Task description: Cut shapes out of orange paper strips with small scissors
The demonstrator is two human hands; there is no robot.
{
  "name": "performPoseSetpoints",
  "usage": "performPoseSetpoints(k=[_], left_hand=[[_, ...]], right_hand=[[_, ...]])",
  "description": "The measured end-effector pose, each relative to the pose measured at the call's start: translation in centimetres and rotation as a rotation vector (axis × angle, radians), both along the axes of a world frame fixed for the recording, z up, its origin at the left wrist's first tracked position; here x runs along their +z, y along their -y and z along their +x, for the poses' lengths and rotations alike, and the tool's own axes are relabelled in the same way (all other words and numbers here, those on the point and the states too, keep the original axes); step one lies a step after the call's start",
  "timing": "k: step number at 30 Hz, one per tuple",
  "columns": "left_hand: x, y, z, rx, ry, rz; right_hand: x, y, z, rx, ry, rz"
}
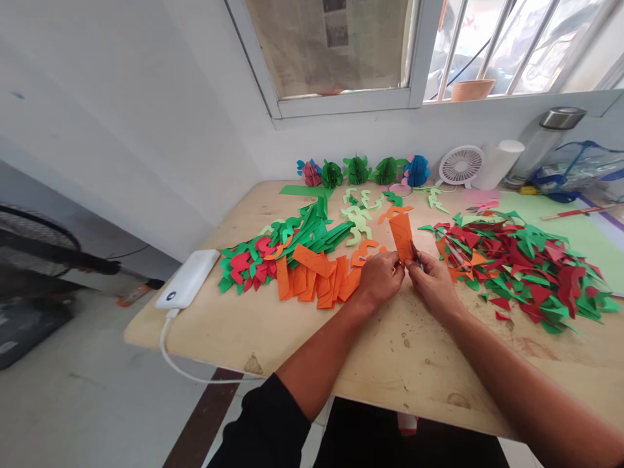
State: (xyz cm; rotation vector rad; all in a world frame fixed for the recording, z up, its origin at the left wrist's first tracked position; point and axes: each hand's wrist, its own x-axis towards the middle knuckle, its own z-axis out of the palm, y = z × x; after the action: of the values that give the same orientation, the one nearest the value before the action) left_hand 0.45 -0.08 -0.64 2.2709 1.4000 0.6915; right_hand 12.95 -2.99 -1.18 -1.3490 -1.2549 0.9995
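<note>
A wooden table (390, 354) fills the middle of the scene. On its right side spreads a large heap of red and green paper scraps (531, 266), with a few orange bits at its left edge. To the left lie a pile of green paper strips (316, 227) and, just nearer, a loose group of orange paper slips (312, 279). A white power bank (188, 281) sits at the table's left edge, a cable plugged into it. At the far right stands a small white fan (461, 166); left of it, five folded paper figures (358, 170) line up along the wall.

The hands are close together at the middle of the table. The left hand (383, 281) pinches the near end of an orange strip (400, 235), which stands up between the two piles. The right hand (435, 284) grips what look like small scissors (415, 252), mostly hidden by the fingers, with a dark blade at the strip's right edge.
</note>
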Motion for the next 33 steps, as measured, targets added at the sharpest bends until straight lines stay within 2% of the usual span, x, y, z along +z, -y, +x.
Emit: performPoseSetpoints(k=[5,8,13,17,23,29,33], left_hand=[[0.3,0.1,0.0,0.043,0.089,-0.051],[0.5,0.2,-0.1,0.054,0.232,-0.099],[0.4,0.1,0.0,-0.050,0.579,-0.237],[0.0,0.0,0.1,-0.098,0.760,-0.329],[-0.4,0.0,0.4,-0.035,0.867,-0.340],[0.0,0.0,0.3,0.018,0.921,-0.320],[0.3,-0.2,0.2,0.098,1.053,-0.347]], right_hand=[[-0.2,0.0,0.2,-0.034,0.023,0.018],[-0.3,0.0,0.3,-0.044,0.037,0.021],[0.1,0.1,0.2,-0.062,0.030,0.025],[0.5,0.2,0.0,-0.067,0.022,0.049],[0.6,0.2,-0.1,-0.046,0.003,0.038],[0.6,0.3,-0.1,-0.060,-0.041,0.012],[1.2,0.5,-0.1,-0.058,-0.116,0.015]])
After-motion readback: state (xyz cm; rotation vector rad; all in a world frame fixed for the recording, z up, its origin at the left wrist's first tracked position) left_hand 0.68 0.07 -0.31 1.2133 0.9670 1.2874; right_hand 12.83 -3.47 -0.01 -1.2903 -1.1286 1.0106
